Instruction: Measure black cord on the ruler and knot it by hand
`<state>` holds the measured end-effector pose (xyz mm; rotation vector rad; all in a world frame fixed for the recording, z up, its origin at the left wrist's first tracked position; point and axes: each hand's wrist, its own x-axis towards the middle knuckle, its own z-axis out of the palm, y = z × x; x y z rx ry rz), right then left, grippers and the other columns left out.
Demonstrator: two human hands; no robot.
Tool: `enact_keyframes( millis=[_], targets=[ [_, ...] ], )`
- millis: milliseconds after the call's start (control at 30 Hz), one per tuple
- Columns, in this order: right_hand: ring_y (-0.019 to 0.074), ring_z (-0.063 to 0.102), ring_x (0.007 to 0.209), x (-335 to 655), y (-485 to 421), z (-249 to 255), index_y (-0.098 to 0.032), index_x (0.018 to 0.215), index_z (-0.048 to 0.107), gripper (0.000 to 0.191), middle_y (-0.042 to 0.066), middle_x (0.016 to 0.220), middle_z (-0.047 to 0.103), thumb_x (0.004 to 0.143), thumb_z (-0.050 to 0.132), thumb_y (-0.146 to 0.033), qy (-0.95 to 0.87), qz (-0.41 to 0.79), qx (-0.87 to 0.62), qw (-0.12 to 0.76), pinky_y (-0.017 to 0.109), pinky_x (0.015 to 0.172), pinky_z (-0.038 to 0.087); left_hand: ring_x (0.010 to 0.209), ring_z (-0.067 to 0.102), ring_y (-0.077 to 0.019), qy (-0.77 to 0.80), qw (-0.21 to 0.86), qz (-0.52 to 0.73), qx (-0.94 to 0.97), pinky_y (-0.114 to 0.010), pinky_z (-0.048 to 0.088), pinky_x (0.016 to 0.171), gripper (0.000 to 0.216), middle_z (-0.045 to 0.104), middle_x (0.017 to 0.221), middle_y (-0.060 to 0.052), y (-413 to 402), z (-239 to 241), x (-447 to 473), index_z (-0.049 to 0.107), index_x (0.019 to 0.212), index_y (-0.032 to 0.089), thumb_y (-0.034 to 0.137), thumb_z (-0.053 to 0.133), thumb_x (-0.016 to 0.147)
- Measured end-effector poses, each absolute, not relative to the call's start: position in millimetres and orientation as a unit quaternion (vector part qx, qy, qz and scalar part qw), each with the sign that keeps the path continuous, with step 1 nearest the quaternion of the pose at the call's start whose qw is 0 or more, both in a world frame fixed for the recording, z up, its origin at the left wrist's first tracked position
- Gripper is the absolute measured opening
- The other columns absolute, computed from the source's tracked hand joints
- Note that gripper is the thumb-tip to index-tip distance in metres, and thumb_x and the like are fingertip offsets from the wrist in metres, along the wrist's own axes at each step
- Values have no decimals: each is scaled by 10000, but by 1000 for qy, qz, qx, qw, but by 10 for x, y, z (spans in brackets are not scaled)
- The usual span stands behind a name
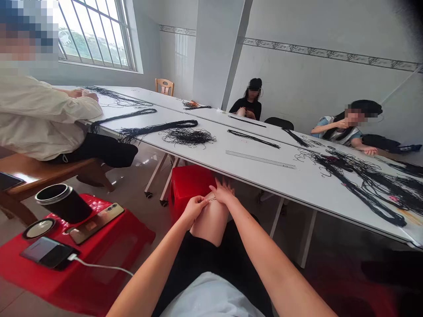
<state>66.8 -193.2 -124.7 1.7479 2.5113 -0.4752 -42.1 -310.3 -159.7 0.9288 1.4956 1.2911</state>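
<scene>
Over my bare knee, my left hand point(196, 207) pinches a short dark cord point(212, 199) between thumb and fingertips. The cord runs across the skin to my right hand point(223, 193), which lies flat on the knee with its fingers spread. Its far end is hidden under the right palm. Just beyond the knee stands a red plastic stool point(190, 176), partly beneath the white table point(211, 152). On the tabletop ahead are a tangled heap of black cords point(191, 137), a looped bundle of black cords point(161, 127) and a clear ruler point(261, 159).
More black cords point(366, 193) cover the table's right end. At my left, a red stool point(109, 251) holds a black cup point(64, 204), a phone point(97, 223) and a power bank point(49, 252) with a white cable. A person in a pale jacket point(42, 119) sits left; two others sit across.
</scene>
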Motion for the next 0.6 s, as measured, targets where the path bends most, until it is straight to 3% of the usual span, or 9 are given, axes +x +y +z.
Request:
enact_keyframes(
  millis=[333, 467, 600],
  targets=[
    [354, -16, 1408, 651, -1921, -1258, -335, 1484, 72, 669, 68, 1567, -25, 898, 221, -622, 807, -155, 569, 20, 580, 1057, 100, 581, 432, -120, 598, 449, 529, 402, -238, 306, 543, 469, 543, 662, -14, -3140, -1532, -420, 616, 703, 142, 596, 512, 759],
    [344, -43, 1409, 654, -1924, -1255, -330, 1486, 57, 680, 63, 1567, -27, 895, 202, -633, 808, -156, 568, 25, 578, 1058, 88, 597, 454, -126, 599, 433, 539, 404, -233, 322, 554, 396, 551, 678, 4, -3150, -1535, -436, 604, 805, 160, 538, 629, 688],
    [340, -62, 1408, 652, -1937, -1241, -326, 1486, 41, 683, 58, 1567, -39, 895, 188, -634, 808, -158, 566, 27, 572, 1059, 85, 584, 451, -127, 594, 425, 537, 421, -238, 330, 556, 371, 535, 636, 6, -3130, -1581, -466, 586, 718, 163, 534, 593, 721]
  ],
)
